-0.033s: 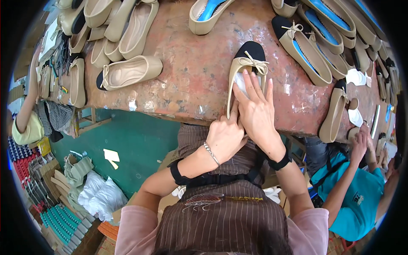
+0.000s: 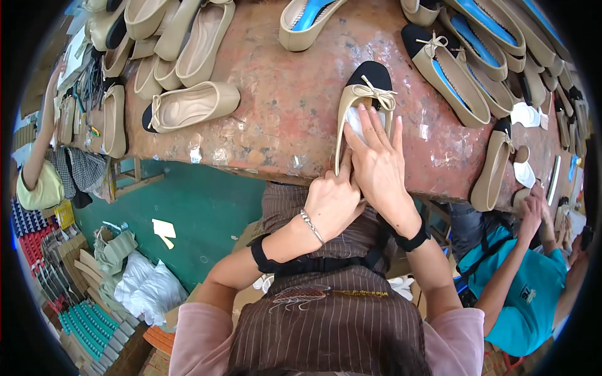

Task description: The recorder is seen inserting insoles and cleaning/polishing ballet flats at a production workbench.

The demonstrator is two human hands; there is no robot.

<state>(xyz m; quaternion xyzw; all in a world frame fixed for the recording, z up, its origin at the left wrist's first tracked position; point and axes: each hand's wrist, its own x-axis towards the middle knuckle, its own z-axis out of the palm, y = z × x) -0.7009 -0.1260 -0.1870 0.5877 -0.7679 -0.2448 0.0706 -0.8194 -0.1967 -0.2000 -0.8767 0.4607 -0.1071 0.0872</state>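
A beige flat shoe (image 2: 345, 108) with a black toe and a thin bow lies at the table's near edge, toe pointing away from me. My left hand (image 2: 331, 202) is closed on its heel end, fingers curled, the grip partly hidden. Stretched fingers of my right hand (image 2: 378, 168) lie flat inside the shoe, over a white lining piece (image 2: 355, 123) that shows beside them. Left of it, a similar beige flat (image 2: 199, 108) lies on its own, its inside beige. To the right, another beige flat (image 2: 448, 81) has a blue strip along its inside.
The worn reddish table (image 2: 276, 119) carries clustered shoes at its far left and far right. A co-worker in teal (image 2: 523, 294) handles something at the right edge, near white insole pieces (image 2: 525, 114). Another person's arm (image 2: 45, 141) reaches in at left. White bags (image 2: 147, 285) lie on the green floor.
My hands and the shoe have not visibly moved. The co-worker's hands at the right have shifted very slightly.
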